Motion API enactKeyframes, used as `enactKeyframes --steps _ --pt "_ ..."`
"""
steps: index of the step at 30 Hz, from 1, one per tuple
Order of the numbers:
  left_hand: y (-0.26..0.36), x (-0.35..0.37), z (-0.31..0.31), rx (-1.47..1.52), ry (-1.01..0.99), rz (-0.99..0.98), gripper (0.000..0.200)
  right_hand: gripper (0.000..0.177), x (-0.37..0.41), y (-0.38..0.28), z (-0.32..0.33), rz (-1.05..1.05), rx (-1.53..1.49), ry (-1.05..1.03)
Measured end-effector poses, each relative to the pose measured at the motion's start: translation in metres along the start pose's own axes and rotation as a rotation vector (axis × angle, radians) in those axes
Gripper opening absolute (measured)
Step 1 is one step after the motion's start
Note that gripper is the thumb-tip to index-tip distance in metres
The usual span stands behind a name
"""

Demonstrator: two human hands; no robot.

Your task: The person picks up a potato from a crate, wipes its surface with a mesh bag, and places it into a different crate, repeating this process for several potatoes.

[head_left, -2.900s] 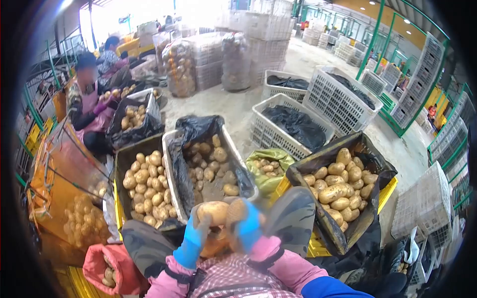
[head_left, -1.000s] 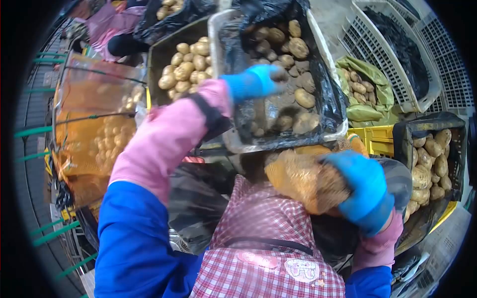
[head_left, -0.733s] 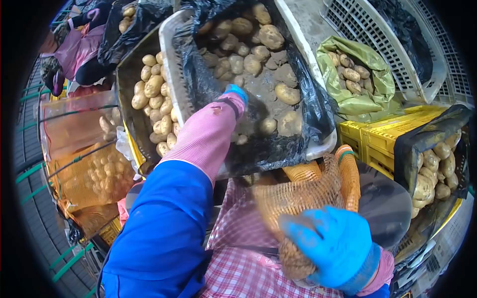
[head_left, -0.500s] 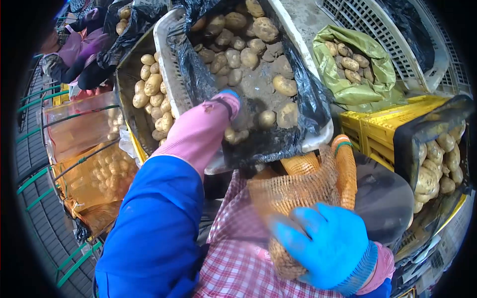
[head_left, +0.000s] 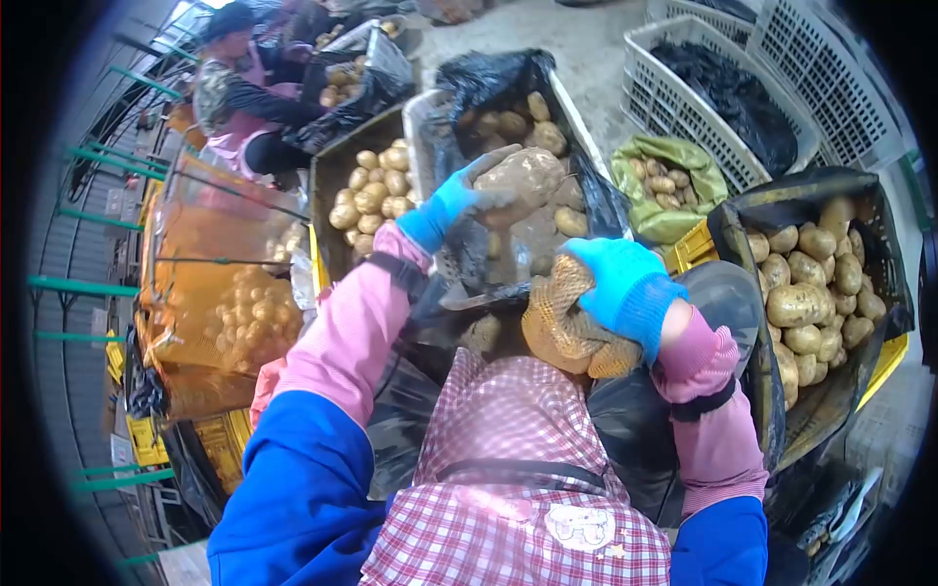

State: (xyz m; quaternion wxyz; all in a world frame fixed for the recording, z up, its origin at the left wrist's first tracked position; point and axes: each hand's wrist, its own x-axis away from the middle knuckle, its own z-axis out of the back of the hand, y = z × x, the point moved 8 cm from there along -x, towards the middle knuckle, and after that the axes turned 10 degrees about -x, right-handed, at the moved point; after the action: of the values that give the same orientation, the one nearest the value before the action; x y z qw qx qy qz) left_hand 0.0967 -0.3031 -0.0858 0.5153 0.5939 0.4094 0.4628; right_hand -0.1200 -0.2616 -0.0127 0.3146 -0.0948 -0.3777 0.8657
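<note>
My left hand [head_left: 461,198], in a blue glove, is closed round a large mud-coated potato [head_left: 528,184] above the middle crate [head_left: 583,122]. That crate is white, lined with black plastic, and holds dirty potatoes and loose soil. Lower and to the right, my right hand [head_left: 625,293], gloved in blue too, grips a bunched piece of orange mesh netting [head_left: 562,327]. The netting is just below the potato and apart from it. Another potato [head_left: 481,334] shows dimly under the crate's near edge, above my checked apron [head_left: 518,420].
Cleaner potatoes [head_left: 369,195] fill a crate at left; large potatoes [head_left: 799,305] fill a black-lined crate at right. A green sack [head_left: 705,161] of small potatoes stands behind, near white crates [head_left: 640,93]. An orange mesh bag [head_left: 181,332] hangs left. A co-worker [head_left: 239,107] sits at far left.
My left hand has come up from inside the crate holding the large potato. My right hand has moved up and forward with the netting, now bunched. The view has tilted up.
</note>
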Motion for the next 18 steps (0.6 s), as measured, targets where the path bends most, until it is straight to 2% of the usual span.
enactKeyframes --steps 2,4,5,6,7,8,9,10,12,13,15,16,17,18 --pt "0.041 0.039 -0.018 0.081 0.104 -0.124 0.075 0.046 -0.001 0.005 -0.008 -0.001 0.057 0.025" --pt "0.050 0.083 -0.022 0.167 0.220 -0.146 0.066 0.048 -0.002 0.003 -0.010 -0.071 0.023 -0.012" --pt "0.059 0.113 -0.017 0.199 0.311 -0.175 0.063 0.050 0.000 0.008 -0.012 0.027 0.040 0.122" --pt "0.069 0.145 -0.019 0.354 0.345 -0.218 0.061 0.051 -0.002 0.017 -0.019 0.160 0.033 0.177" --pt "0.080 0.181 -0.019 0.494 0.394 -0.287 0.060 0.054 -0.004 0.011 -0.020 0.099 0.021 0.135" --pt "0.109 0.223 -0.019 0.469 0.461 -0.440 0.061 0.055 -0.018 0.036 -0.034 0.241 0.030 0.145" --pt "0.147 0.275 -0.017 0.426 0.525 -0.590 0.062 0.053 -0.027 0.034 -0.037 0.151 -0.085 0.061" --pt "0.178 0.345 -0.002 0.402 0.689 -0.693 0.062 0.049 -0.043 0.045 -0.050 0.141 -0.270 -0.067" --pt "0.226 0.466 0.004 0.397 0.936 -0.871 0.063 0.046 -0.051 0.031 -0.061 0.212 -0.402 -0.164" --pt "0.266 0.536 -0.004 0.276 1.063 -0.884 0.065 0.046 -0.065 0.037 -0.067 0.293 -0.274 -0.168" --pt "0.326 0.673 -0.006 0.184 1.155 -1.118 0.076 0.043 -0.076 0.022 -0.076 0.218 -0.060 -0.287" --pt "0.364 0.731 -0.027 0.001 1.224 -1.157 0.081 0.034 -0.097 0.054 -0.090 0.224 -0.173 -0.292" --pt "0.391 0.799 -0.040 -0.288 1.454 -1.136 0.078 0.026 -0.124 0.081 -0.104 0.224 -0.284 -0.300" --pt "0.408 0.877 -0.038 -0.195 1.664 -1.217 0.073 0.025 -0.123 0.065 -0.102 0.227 -0.117 -0.326"
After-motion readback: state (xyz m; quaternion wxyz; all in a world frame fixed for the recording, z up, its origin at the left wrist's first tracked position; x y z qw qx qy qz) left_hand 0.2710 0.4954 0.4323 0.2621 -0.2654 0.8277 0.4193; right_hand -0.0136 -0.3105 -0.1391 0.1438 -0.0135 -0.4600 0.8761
